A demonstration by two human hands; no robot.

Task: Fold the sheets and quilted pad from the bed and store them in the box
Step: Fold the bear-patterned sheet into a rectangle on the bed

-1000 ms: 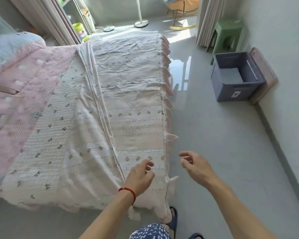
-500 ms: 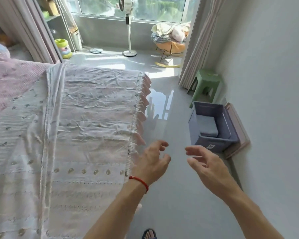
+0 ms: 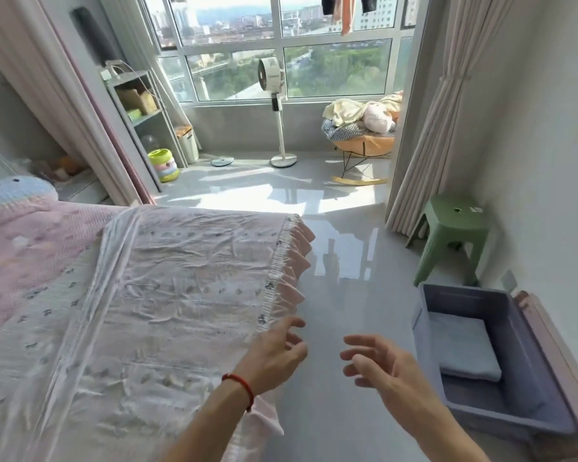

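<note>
- Reaching out over the near right edge of the bed [image 3: 30, 261]: left hand [image 3: 274, 355] with fingers loosely spread, holding nothing, hovering right at the trim of the sheet [image 3: 187, 295]; can't tell if actually touching the fabric.
- Right hand [image 3: 384, 368] out over the floor [image 3: 341, 328], fingers relaxed and apart, holding nothing too.
- Thin red string bracelet [image 3: 241, 385] round the left wrist.
- Sheet lying flat across the bed, crinkly and pale, almost see-through looking, dotted with small dark embroidered motifs, a raised seam running near to far, and a lacy band along the right edge with pink scalloped ruffles hanging off the side.
- Further left, a pink textured quilted pad [image 3: 37, 235], soft and nubbly.
- Glossy grey tile floor, super reflective.
- Over on the right by the wall: grey-purple plastic box [image 3: 534, 388], rectangular, open top, with one folded pale blue cloth [image 3: 461, 348] sitting inside toward the far left corner.
- Pinkish lid [image 3: 554, 345] propped between box and wall.
- Green plastic stool [image 3: 451, 241] just beyond the box.
</note>
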